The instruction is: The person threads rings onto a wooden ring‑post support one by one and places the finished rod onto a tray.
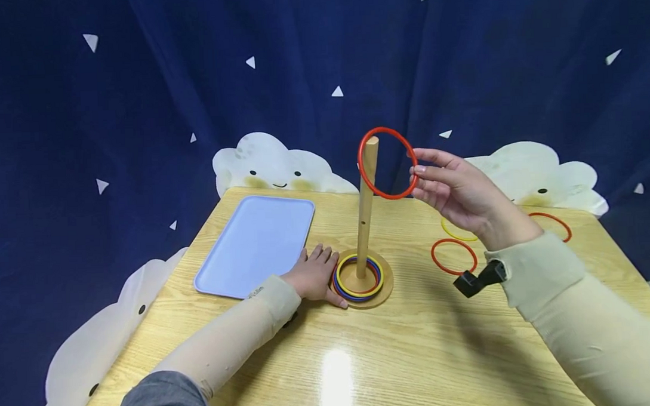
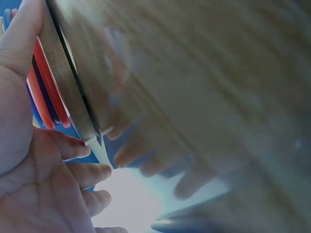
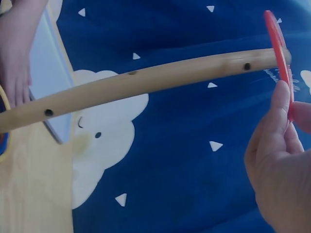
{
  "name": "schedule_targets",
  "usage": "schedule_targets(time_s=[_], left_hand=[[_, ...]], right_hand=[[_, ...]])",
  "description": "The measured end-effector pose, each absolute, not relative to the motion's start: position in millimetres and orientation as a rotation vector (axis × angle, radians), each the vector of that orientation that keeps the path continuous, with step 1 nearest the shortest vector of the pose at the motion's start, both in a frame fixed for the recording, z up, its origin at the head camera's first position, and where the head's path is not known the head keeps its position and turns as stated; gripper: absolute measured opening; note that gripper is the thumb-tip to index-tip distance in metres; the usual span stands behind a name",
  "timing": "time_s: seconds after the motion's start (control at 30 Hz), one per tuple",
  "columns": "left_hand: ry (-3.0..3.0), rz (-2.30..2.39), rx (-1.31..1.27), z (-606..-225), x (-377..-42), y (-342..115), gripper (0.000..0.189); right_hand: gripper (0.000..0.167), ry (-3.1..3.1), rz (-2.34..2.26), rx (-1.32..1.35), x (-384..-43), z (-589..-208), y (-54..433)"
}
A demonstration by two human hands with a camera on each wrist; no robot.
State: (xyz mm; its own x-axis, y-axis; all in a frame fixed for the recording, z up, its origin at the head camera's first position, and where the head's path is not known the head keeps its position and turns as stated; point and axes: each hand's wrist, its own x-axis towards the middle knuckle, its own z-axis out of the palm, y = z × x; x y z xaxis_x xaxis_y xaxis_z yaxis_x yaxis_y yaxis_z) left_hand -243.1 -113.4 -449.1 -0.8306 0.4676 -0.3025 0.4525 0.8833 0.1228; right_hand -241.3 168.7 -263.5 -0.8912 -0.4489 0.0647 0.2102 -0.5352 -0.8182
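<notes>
A red ring (image 1: 390, 197) is pinched at its right edge between the thumb and fingers of my right hand (image 1: 456, 189). It is held tilted at the top of the wooden post (image 1: 365, 219); the post's tip shows through it, but I cannot tell whether it encircles the tip. In the right wrist view, the red ring (image 3: 277, 41) crosses near the post's end. Yellow, blue and red rings (image 1: 381, 278) lie stacked around the post's foot on a round wooden base (image 1: 388, 290). My left hand (image 1: 314, 275), fingers extended, rests against the base's left side.
A pale blue tray (image 1: 256, 241) lies on the wooden table (image 1: 411, 355), left of the post. To the right are a red ring (image 1: 437, 260), a yellow ring (image 1: 460, 237) partly behind my right hand, and another red ring (image 1: 565, 227). A dark blue curtain (image 1: 308, 24) hangs behind.
</notes>
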Motion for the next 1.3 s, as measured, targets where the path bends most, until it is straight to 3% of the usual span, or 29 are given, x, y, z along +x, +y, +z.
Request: schedule_targets(time_s=[0.47, 0.6, 0.77, 0.97, 1.3], left_hand=[[2.724, 0.067, 0.691, -445.8, -242.9, -111.5, 0.124], [2.728, 0.065, 0.682, -445.6, -243.0, -111.4, 0.124], [2.737, 0.06, 0.679, -445.0, -242.6, -112.8, 0.126], [2.738, 0.065, 0.688, -446.1, -242.9, -114.3, 0.126], [2.741, 0.082, 0.7, -447.4, -243.8, -115.0, 0.128]], right_hand=[[0.025, 1.469, -2.343, -0.313, -244.0, -271.8, 150.7], [0.029, 1.567, -2.258, -0.26, -246.1, -293.8, 149.1], [0.021, 1.697, -2.116, -0.176, -250.3, -331.9, 149.2], [0.043, 1.736, -2.025, -0.095, -252.6, -381.5, 152.4], [0.047, 1.841, -1.914, -0.089, -250.2, -428.7, 149.7]])
